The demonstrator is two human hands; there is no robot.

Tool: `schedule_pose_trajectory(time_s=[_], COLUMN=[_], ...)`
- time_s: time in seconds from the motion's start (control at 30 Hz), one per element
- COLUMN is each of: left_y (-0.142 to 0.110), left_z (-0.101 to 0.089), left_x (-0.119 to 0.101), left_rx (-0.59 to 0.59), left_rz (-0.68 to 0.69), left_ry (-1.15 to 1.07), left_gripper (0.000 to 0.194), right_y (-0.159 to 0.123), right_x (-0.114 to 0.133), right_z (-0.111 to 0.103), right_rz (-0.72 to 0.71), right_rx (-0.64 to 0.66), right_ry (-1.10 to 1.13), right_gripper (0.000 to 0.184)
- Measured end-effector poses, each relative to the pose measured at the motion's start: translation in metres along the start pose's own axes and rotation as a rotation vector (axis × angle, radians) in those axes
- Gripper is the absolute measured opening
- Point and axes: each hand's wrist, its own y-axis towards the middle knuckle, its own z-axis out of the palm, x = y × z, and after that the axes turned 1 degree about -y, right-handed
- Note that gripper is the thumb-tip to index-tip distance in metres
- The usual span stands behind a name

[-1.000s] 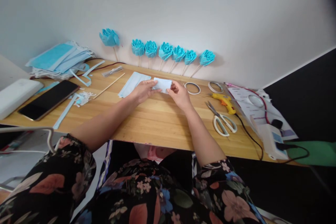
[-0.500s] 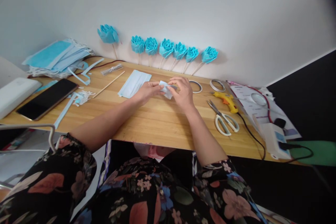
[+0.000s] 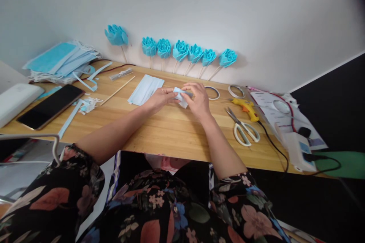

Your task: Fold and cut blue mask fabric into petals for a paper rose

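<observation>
My left hand (image 3: 159,98) and my right hand (image 3: 198,99) meet above the middle of the wooden table (image 3: 171,133). Both pinch a small folded piece of light blue mask fabric (image 3: 180,95) between their fingertips. My right fingers curl over its right end, so part of the piece is hidden. A flat light blue face mask (image 3: 146,89) lies on the table just left of my left hand. A thin wooden stick (image 3: 117,90) lies farther left.
Several blue fabric roses on sticks (image 3: 180,51) lean against the wall. A stack of masks (image 3: 58,62), a phone (image 3: 51,106) and a white box (image 3: 15,98) sit at left. Tape rings (image 3: 212,92), yellow glue gun (image 3: 245,107), scissors (image 3: 242,129) and a power strip (image 3: 298,152) lie at right.
The flat piece held between both hands has been folded smaller. My right hand has moved left and curled over it, and the hands are now closer together.
</observation>
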Motion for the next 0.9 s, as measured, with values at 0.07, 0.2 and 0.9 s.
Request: schedule_pose_trajectory(time_s=[0.07,0.2,0.9], left_y=[-0.001,0.001,0.004], left_z=[0.001,0.001,-0.006], left_x=[0.0,0.001,0.002], left_rx=[0.014,0.003,-0.179], left_rz=[-0.005,-0.017,0.001], left_ry=[0.005,-0.042,0.048], left_gripper=[0.025,0.026,0.028], right_y=[0.0,0.0,0.001], right_x=[0.0,0.001,0.013], right_z=[0.0,0.0,-0.01], right_rz=[-0.007,0.003,0.081], right_rx=[-0.006,-0.002,0.039], right_ry=[0.007,0.006,0.183], right_gripper=[0.006,0.007,0.009])
